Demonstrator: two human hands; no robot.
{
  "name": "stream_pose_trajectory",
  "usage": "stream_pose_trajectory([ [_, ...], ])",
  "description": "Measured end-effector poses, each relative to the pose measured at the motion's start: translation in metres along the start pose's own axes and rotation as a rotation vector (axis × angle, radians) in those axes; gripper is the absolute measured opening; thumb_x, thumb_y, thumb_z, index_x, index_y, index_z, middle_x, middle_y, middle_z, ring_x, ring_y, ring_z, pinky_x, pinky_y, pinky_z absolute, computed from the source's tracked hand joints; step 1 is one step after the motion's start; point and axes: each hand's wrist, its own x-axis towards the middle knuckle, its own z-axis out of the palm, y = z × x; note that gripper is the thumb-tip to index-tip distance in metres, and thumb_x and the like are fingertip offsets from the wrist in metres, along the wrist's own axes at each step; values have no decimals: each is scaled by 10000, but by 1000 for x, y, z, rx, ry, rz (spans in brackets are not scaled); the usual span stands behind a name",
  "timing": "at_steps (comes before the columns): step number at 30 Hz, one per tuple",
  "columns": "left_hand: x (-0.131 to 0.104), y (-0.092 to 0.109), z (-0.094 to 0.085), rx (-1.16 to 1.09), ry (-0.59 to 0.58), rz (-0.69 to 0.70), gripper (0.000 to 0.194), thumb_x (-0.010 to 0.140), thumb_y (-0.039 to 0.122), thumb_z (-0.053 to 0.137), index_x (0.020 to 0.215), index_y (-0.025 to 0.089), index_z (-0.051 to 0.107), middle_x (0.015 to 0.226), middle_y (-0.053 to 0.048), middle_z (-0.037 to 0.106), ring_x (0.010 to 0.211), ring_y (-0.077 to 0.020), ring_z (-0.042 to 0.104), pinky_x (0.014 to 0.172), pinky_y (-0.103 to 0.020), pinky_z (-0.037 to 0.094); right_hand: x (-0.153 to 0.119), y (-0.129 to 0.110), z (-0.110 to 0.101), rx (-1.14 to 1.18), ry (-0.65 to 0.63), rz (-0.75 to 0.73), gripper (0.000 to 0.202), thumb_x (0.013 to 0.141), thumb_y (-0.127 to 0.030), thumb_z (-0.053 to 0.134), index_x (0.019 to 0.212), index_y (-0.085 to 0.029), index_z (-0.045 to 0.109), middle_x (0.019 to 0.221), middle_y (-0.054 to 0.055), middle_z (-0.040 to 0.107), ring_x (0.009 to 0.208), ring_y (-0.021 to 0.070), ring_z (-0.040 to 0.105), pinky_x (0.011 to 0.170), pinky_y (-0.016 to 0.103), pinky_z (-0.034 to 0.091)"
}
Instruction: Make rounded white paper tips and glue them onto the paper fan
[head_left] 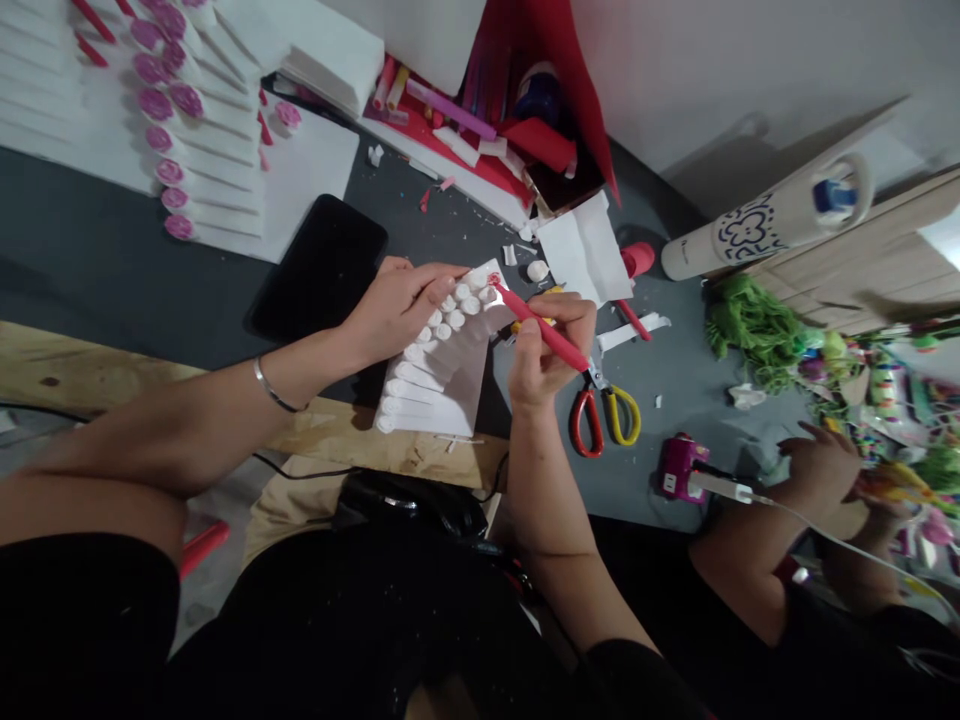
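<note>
My right hand (551, 340) is closed round a red felt-tip pen (551, 335), its tip on red scribble at the end of a white roll (484, 275). My left hand (390, 312) reaches in from the other side, fingers and thumb closed on that roll. Under both hands lies a white sheet (457, 395) carrying several white rolls with round ends (442, 330), packed side by side. The left fingertips are partly hidden. Beside my right hand lie scissors (604, 415) with one red and one yellow handle.
A black phone (319, 265) lies left of my left hand. Rolls with pink ends (172, 172) sit on paper farther left. A red-lined box (540, 150) of markers stands behind, a white bottle (742, 240) right. Another person's hand (821, 465) works among green strands (757, 330).
</note>
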Motion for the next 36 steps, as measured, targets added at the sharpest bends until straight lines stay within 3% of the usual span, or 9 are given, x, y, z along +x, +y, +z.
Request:
stream_pose_trajectory([
  [3, 0, -1, 1, 3, 6, 6, 663, 1085, 619, 240, 1290, 253, 754, 1120, -60, 829, 946, -197, 722, 1054, -414, 447, 1, -3, 2, 50, 21, 81, 77, 947, -338, 568, 942, -262, 583, 852, 7, 574, 784, 191, 635, 759, 425, 518],
  [8, 1, -1, 1, 1, 2, 19, 683, 1085, 626, 231, 1328, 238, 738, 1157, -68, 826, 935, -183, 722, 1045, -397, 456, 5, -2, 5, 185, 111, 275, 95, 970, -327, 488, 894, -269, 499, 754, -36, 489, 598, 129, 532, 643, 341, 490],
  [16, 1, -1, 1, -10, 6, 21, 697, 1082, 644, 230, 1313, 235, 745, 1161, -70, 827, 951, -186, 737, 1044, -400, 457, 7, -1, 6, 236, 35, 549, 254, 994, -400, 540, 797, -259, 460, 678, -57, 470, 580, 107, 523, 585, 284, 446],
  [23, 1, 0, 1, -9, 15, 11, 650, 1086, 609, 258, 1263, 240, 763, 1076, -62, 831, 918, -201, 738, 1035, -419, 459, 12, -6, 8, 162, 81, 644, 375, 978, -541, 558, 764, -273, 406, 619, -72, 452, 550, 104, 483, 559, 296, 422],
  [31, 1, 0, -1, 7, 9, 16, 690, 1083, 622, 238, 1258, 212, 765, 1041, -66, 826, 940, -204, 724, 1045, -409, 464, 13, -3, 9, 199, 113, 677, 416, 946, -551, 600, 736, -286, 358, 595, -84, 389, 519, 107, 430, 532, 307, 380],
  [36, 1, 1, -2, 32, 6, -4, 690, 1083, 635, 244, 1258, 217, 765, 1083, -77, 826, 982, -212, 724, 1036, -406, 480, 13, -3, 9, 207, 127, 682, 415, 994, -525, 561, 732, -279, 353, 606, -82, 366, 513, 101, 399, 527, 295, 362],
])
